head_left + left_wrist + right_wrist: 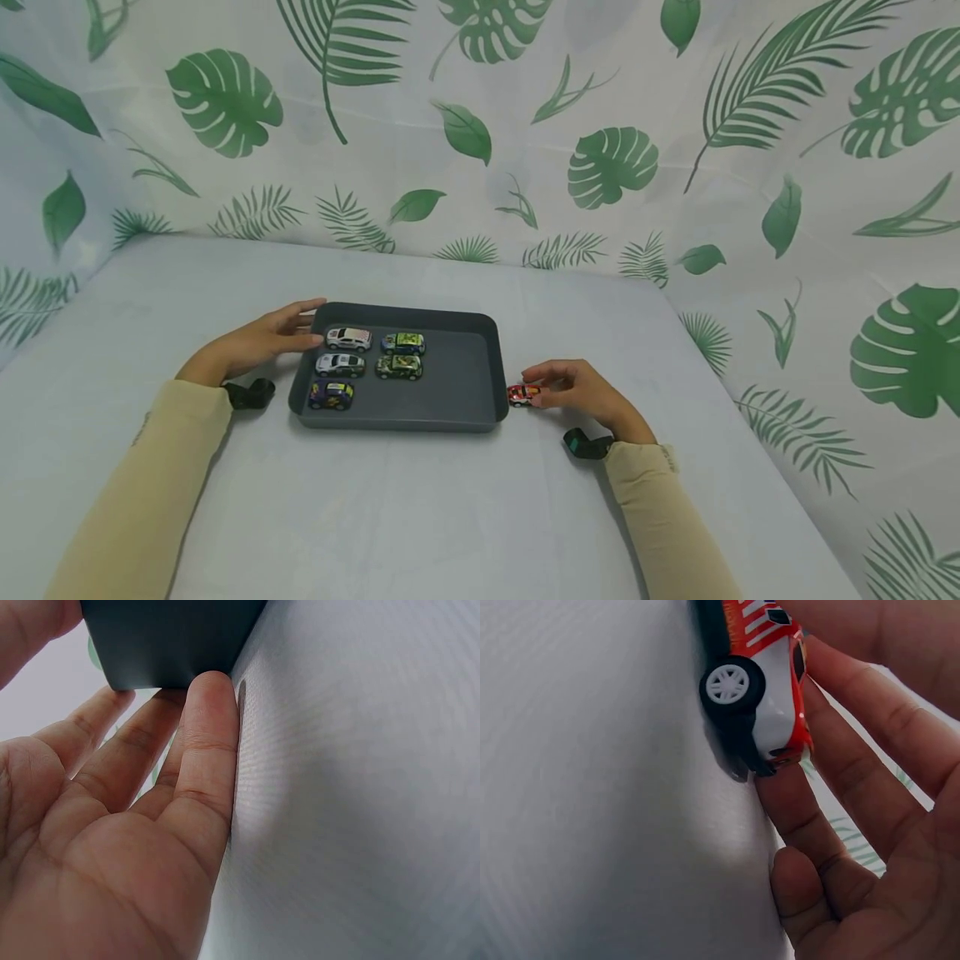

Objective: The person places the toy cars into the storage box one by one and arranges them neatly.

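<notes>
A dark grey rectangular tray (457, 392) lies on the white tabletop. Inside it, toward the left, stand several toy cars: a white one (348, 338), a silver one (341, 365) and a purple one (331, 395) in one column, beside a green-and-blue one (403, 343) and a camouflage one (399, 367). My left hand (266, 337) touches the tray's left side, its fingers fairly straight against the outer wall (169, 645). Just outside the right wall, my right hand (581, 392) pinches a red-and-white toy car (776, 697) between thumb and fingers, low by the table surface.
A white cloth (420, 517) covers the table. Behind and to the right hangs a white curtain (525, 108) with green leaf prints. Each wrist wears a small black camera, one on the left (251, 394) and one on the right (587, 444).
</notes>
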`<state>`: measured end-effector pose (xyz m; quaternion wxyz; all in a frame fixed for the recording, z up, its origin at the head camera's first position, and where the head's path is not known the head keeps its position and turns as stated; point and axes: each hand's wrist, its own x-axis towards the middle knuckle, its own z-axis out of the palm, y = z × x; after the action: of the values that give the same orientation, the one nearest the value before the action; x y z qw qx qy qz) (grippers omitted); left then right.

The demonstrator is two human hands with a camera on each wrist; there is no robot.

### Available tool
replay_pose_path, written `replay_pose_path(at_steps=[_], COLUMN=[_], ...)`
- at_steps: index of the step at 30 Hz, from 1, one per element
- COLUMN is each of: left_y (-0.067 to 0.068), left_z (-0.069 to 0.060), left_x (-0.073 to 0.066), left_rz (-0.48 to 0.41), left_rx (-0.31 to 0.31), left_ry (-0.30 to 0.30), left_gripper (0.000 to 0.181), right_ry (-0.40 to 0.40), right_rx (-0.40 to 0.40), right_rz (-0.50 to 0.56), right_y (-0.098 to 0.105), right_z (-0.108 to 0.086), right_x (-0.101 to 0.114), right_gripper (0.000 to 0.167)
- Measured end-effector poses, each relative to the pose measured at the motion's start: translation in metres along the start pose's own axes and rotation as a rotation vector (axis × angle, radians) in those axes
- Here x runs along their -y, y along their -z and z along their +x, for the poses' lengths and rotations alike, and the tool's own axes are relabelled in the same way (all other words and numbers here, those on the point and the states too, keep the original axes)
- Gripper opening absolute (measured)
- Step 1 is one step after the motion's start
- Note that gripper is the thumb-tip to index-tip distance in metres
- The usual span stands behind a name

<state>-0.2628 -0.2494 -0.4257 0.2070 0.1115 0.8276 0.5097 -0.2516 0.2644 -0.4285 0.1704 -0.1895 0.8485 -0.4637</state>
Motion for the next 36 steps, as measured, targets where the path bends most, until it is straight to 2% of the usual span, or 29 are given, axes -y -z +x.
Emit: replay_pose_path(at_steps=[12,23,36], left_y=[0.0012,0.0009,0.0002], left_z=[0.0004,0.0001,-0.0004], left_x=[0.0015,0.0012,0.0027], left_rz=[0.007,-0.002,0.028], left_rx=[0.002,0.002,-0.008], left_ry=[-0.006,0.000,0.017], left_gripper=[0.088,0.090,0.090], right_ry=[-0.010,-0.018,-0.065], right_rx=[0.009,0.015,-0.031], right_rz=[-0.018,0.010,-0.038], right_y=[-0.0016,-0.0030,-0.0013], right_z=[-0.0003,-0.0005,-0.0009], right_x=[-0.0017,-0.0015,0.0020], right_gripper=[0.045,0.039,0.039])
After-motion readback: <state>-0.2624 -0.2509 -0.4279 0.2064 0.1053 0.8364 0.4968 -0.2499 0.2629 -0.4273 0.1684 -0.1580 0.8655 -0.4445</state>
